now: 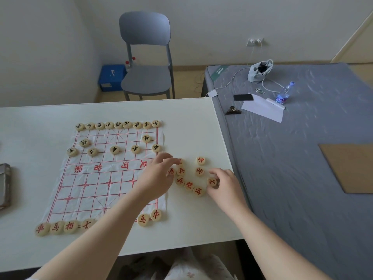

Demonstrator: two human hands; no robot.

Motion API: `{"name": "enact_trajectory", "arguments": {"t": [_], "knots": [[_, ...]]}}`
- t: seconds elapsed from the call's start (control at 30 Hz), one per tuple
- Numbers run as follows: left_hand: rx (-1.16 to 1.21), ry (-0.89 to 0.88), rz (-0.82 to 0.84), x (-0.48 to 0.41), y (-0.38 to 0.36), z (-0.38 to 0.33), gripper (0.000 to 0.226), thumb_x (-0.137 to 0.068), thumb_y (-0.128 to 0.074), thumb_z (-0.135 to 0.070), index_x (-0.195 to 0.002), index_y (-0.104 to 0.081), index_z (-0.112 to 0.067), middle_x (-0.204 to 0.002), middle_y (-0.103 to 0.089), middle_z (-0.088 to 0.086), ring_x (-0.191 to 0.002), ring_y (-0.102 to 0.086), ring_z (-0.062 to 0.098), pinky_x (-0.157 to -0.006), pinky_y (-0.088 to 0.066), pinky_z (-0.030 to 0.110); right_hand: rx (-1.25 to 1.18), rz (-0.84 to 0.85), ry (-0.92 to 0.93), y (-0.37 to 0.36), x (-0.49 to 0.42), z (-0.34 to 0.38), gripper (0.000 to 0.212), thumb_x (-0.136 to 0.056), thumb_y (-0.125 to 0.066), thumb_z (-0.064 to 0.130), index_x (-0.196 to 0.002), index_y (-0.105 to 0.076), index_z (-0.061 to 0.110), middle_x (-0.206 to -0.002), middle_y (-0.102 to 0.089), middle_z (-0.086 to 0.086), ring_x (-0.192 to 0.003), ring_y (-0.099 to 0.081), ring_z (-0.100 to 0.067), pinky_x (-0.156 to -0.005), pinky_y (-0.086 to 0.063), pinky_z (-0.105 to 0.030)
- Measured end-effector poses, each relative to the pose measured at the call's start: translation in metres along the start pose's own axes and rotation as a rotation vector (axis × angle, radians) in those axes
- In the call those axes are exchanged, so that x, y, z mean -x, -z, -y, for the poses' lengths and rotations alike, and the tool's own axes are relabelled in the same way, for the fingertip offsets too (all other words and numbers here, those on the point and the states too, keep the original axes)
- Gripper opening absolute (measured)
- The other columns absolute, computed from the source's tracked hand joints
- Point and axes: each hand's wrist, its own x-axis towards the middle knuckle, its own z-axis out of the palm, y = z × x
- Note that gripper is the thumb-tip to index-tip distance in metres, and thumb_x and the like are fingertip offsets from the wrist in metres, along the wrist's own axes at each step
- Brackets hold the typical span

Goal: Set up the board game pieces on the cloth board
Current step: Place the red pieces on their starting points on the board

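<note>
The cloth board [90, 178] lies flat on the white table [30, 128]. Loose red pieces [189, 185] sit between its right edge and the table's right edge, where the bed [282, 158] butts up. The right hand [226, 186] pinches one red piece [212, 181]. The left hand [159, 176] curls over the cluster, and I cannot tell whether it grips anything.

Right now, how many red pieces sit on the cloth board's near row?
6 red pieces visible. Four from the left corner: first, second, third, fourth. Two at the right end: inner, corner. The left forearm covers the middle, so more may be hidden.
</note>
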Motion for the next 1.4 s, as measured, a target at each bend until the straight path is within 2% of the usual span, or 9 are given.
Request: {"name": "enact_trajectory", "arguments": {"t": [0.2, 0.37, 0.5, 0.67, 0.8, 1.03, 1.23, 1.33, 1.4], "knots": [[-0.035, 0.01, -0.019, 0.009, -0.001, 0.001, 0.042, -0.087, -0.051, -0.005, -0.125, -0.052, -0.024, -0.133, -0.039, -0.002, -0.123, -0.038, 0.019, -0.096, -0.038, 0.028, 0.032, 0.011, -0.009, 0.001, 0.008, -0.002, 0.044, -0.081, -0.059, 0.013, -0.124, -0.054, 0.019, -0.115, -0.051, 0.0, -0.108, -0.052, -0.017, -0.084, -0.039, -0.019], [-0.003, 0.062, -0.055, 0.013, -0.001, 0.002, 0.043, -0.087, -0.046, -0.001, -0.122, -0.054, -0.023, -0.133, -0.039, 0.0, -0.124, -0.038, 0.021, -0.094, -0.036, 0.028, 0.13, 0.102, 0.038, 0.005, 0.015, 0.005, 0.056, -0.074, -0.065, 0.029, -0.127, -0.049, 0.028, -0.12, -0.046, 0.006, -0.114, -0.043, -0.015, -0.095, -0.038, -0.023], [0.01, 0.079, -0.056, 0.017, -0.001, 0.003, 0.043, -0.086, -0.045, 0.0, -0.121, -0.055, -0.023, -0.134, -0.04, 0.001, -0.123, -0.038, 0.022, -0.098, -0.038, 0.032, 0.145, 0.109, 0.061, -0.002, 0.018, 0.009, 0.054, -0.076, -0.065, 0.034, -0.127, -0.049, 0.029, -0.121, -0.043, 0.008, -0.114, -0.04, -0.014, -0.097, -0.04, -0.026], [0.031, 0.102, -0.078, 0.021, 0.003, 0.004, 0.042, -0.087, -0.043, 0.001, -0.12, -0.055, -0.023, -0.134, -0.039, 0.0, -0.123, -0.038, 0.022, -0.096, -0.037, 0.029, 0.115, 0.018, 0.064, -0.01, 0.014, 0.011, 0.043, -0.083, -0.062, 0.028, -0.125, -0.053, 0.023, -0.119, -0.045, 0.003, -0.113, -0.044, -0.016, -0.092, -0.043, -0.024], [0.032, 0.109, -0.08, 0.024, 0.005, 0.004, 0.04, -0.089, -0.044, -0.001, -0.121, -0.054, -0.023, -0.136, -0.038, 0.0, -0.12, -0.041, 0.021, -0.092, -0.037, 0.025, 0.073, 0.025, 0.065, -0.007, 0.01, 0.011, 0.044, -0.083, -0.059, 0.021, -0.126, -0.052, 0.026, -0.122, -0.044, 0.006, -0.116, -0.043, -0.014, -0.09, -0.042, -0.022], [0.048, 0.13, -0.082, 0.024, 0.01, 0.006, 0.039, -0.09, -0.043, -0.002, -0.122, -0.054, -0.022, -0.137, -0.039, 0.0, -0.119, -0.043, 0.02, -0.092, -0.039, 0.025, 0.177, 0.024, 0.093, -0.007, -0.009, 0.024, 0.042, -0.092, -0.042, 0.011, -0.129, -0.05, 0.028, -0.125, -0.047, 0.003, -0.115, -0.041, -0.02, -0.094, -0.039, -0.028], [0.044, 0.163, -0.109, 0.027, 0.019, 0.018, 0.037, -0.092, -0.044, -0.004, -0.122, -0.053, -0.021, -0.135, -0.041, 0.0, -0.117, -0.046, 0.017, -0.087, -0.039, 0.021, 0.263, 0.061, 0.107, -0.008, -0.021, 0.027, 0.032, -0.091, -0.049, 0.018, -0.121, -0.056, 0.025, -0.122, -0.049, 0.002, -0.114, -0.042, -0.02, -0.092, -0.04, -0.028], [0.042, 0.197, -0.118, 0.032, 0.025, 0.025, 0.035, -0.092, -0.044, -0.006, -0.122, -0.053, -0.023, -0.135, -0.041, -0.001, -0.106, -0.051, 0.015, -0.082, -0.046, 0.025, 0.277, 0.064, 0.115, -0.009, -0.024, 0.031, 0.029, -0.09, -0.05, 0.016, -0.118, -0.058, 0.02, -0.123, -0.05, 0.0, -0.115, -0.042, -0.021, -0.091, -0.038, -0.027], [0.046, 0.199, -0.121, 0.036, 0.028, 0.03, 0.035, -0.093, -0.044, -0.006, -0.121, -0.053, -0.023, -0.134, -0.041, -0.001, -0.1, -0.049, 0.011, -0.078, -0.045, 0.023, 0.287, 0.057, 0.112, -0.009, -0.023, 0.035, 0.03, -0.09, -0.05, 0.015, -0.119, -0.056, 0.017, -0.124, -0.051, -0.002, -0.116, -0.044, -0.022, -0.092, -0.037, -0.028]]}}
